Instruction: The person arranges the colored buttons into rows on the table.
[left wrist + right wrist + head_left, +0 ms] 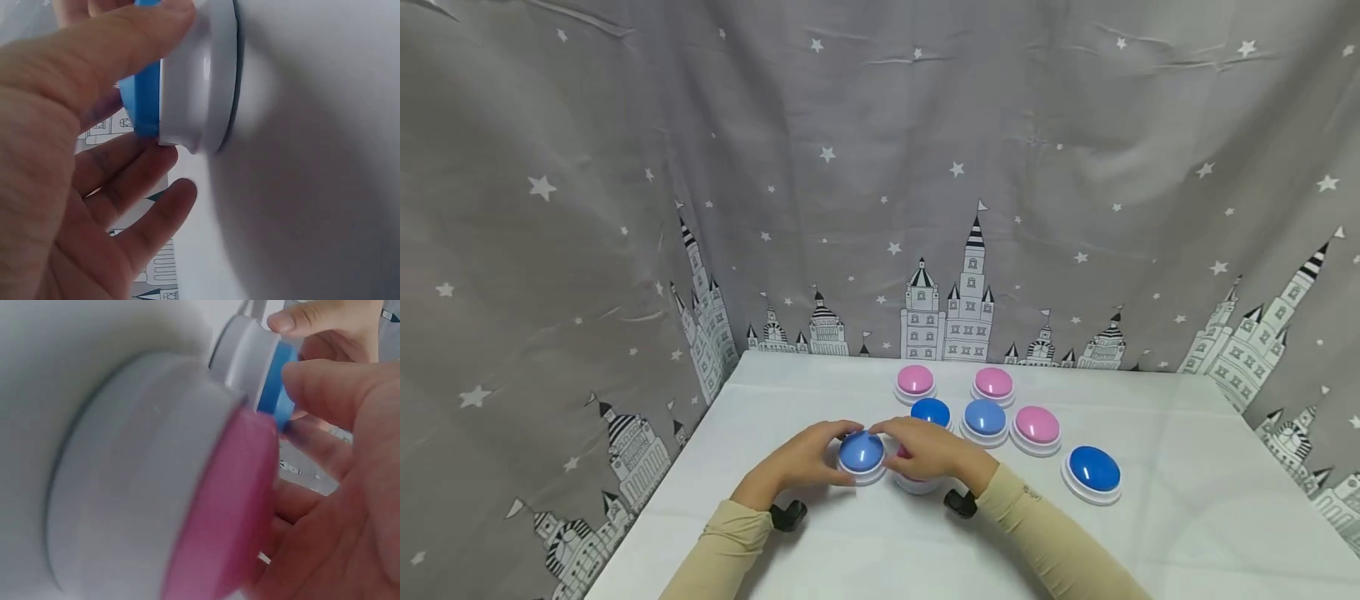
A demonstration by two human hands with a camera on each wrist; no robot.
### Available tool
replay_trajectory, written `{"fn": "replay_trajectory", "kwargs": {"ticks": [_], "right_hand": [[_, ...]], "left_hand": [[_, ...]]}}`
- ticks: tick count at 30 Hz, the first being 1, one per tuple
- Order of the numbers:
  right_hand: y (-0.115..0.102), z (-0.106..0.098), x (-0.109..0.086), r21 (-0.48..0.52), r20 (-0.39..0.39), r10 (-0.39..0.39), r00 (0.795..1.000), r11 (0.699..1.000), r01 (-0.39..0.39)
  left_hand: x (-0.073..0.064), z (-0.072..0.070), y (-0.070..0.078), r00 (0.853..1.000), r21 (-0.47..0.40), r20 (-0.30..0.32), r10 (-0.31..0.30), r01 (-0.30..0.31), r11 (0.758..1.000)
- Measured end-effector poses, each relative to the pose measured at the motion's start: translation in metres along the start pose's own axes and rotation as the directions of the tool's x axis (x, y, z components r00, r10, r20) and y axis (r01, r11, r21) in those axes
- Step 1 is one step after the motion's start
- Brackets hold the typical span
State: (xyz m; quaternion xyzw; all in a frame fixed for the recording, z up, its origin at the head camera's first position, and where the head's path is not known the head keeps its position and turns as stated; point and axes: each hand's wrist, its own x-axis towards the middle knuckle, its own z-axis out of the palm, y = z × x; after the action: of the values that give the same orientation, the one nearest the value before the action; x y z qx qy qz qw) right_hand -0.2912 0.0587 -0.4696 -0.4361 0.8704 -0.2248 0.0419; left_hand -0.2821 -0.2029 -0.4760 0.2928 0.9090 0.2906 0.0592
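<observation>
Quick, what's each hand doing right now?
Left hand: closed, holding the leftmost blue button between thumb and fingers.
Right hand: closed around the same button from its other side.

Buttons [862, 454]: moulded, smooth, plastic by appearance. Domes [1093, 468], blue and pink: glossy, showing bright highlights. Bases [131, 481]: white plastic, smooth, soft sheen. Curtain [850, 100]: grey printed cloth, matt, creased. Desk [820, 383]: white, matt, mostly smooth; exact material unclear. Sleeves [718, 546]: beige cloth, matt, wrinkled.
</observation>
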Motion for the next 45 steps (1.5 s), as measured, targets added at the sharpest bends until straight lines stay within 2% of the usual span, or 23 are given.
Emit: {"fn": "replay_trajectory", "kwargs": {"ticks": [3, 7, 10, 13, 18, 19, 21, 22, 26, 30, 33, 35, 40, 43, 45], "right_hand": [[-0.011, 0.013, 0.012, -0.008, 0.012, -0.011, 1.0, 1.0, 0.011], [-0.006, 0.011, 0.0, -0.042, -0.026, -0.03, 0.999, 0.999, 0.029], [-0.009, 0.007, -0.014, -0.038, -0.062, -0.09, 0.994, 0.995, 0.088], [-0.018, 0.004, -0.029, -0.056, -0.081, -0.15, 0.985, 0.988, 0.146], [-0.038, 0.006, -0.058, -0.117, -0.065, -0.199, 0.978, 0.975, 0.19], [-0.042, 0.007, -0.063, -0.117, -0.056, -0.201, 0.978, 0.974, 0.193], [-0.048, 0.01, -0.072, -0.106, -0.044, -0.206, 0.978, 0.974, 0.201], [-0.05, 0.012, -0.076, -0.1, -0.038, -0.207, 0.978, 0.974, 0.202], [-0.056, 0.018, -0.086, -0.019, 0.026, -0.158, 0.987, 0.987, 0.159], [-0.058, 0.021, -0.092, 0.055, 0.088, -0.105, 0.991, 0.993, 0.1], [-0.06, 0.024, -0.096, 0.067, 0.1, -0.092, 0.991, 0.994, 0.086], [-0.061, 0.026, -0.097, 0.076, 0.101, -0.089, 0.991, 0.994, 0.081], [-0.063, 0.029, -0.098, 0.119, 0.094, -0.095, 0.991, 0.989, 0.084], [-0.061, 0.027, -0.098, 0.121, 0.034, -0.067, 0.997, 0.991, 0.062], [-0.057, 0.023, -0.099, 0.103, -0.034, -0.032, 0.999, 0.994, 0.035]], "left_hand": [[-0.013, -0.002, -0.007, 1.0, -0.011, -0.003, 0.027, -0.027, 1.0], [-0.004, 0.002, -0.002, 0.994, -0.03, -0.015, 0.11, -0.111, 0.993], [-0.008, 0.003, 0.005, 0.983, -0.008, -0.034, 0.182, -0.182, 0.983], [-0.019, 0.003, 0.012, 0.957, 0.03, -0.06, 0.282, -0.281, 0.959], [-0.039, 0.003, 0.029, 0.901, 0.076, -0.054, 0.43, -0.426, 0.902], [-0.042, 0.004, 0.033, 0.893, 0.084, -0.044, 0.448, -0.443, 0.892], [-0.049, 0.007, 0.038, 0.89, 0.084, -0.021, 0.455, -0.452, 0.888], [-0.051, 0.009, 0.04, 0.89, 0.086, -0.011, 0.456, -0.454, 0.887], [-0.061, 0.017, 0.045, 0.904, 0.062, 0.017, 0.427, -0.427, 0.902], [-0.067, 0.024, 0.047, 0.904, 0.067, 0.032, 0.425, -0.427, 0.902], [-0.069, 0.028, 0.048, 0.908, 0.083, 0.05, 0.417, -0.42, 0.904], [-0.071, 0.029, 0.048, 0.917, 0.086, 0.063, 0.393, -0.397, 0.914], [-0.074, 0.028, 0.052, 0.944, 0.087, 0.121, 0.307, -0.319, 0.944], [-0.065, 0.023, 0.056, 0.959, 0.084, 0.136, 0.247, -0.26, 0.962], [-0.054, 0.018, 0.058, 0.969, 0.091, 0.117, 0.216, -0.227, 0.97]]}}
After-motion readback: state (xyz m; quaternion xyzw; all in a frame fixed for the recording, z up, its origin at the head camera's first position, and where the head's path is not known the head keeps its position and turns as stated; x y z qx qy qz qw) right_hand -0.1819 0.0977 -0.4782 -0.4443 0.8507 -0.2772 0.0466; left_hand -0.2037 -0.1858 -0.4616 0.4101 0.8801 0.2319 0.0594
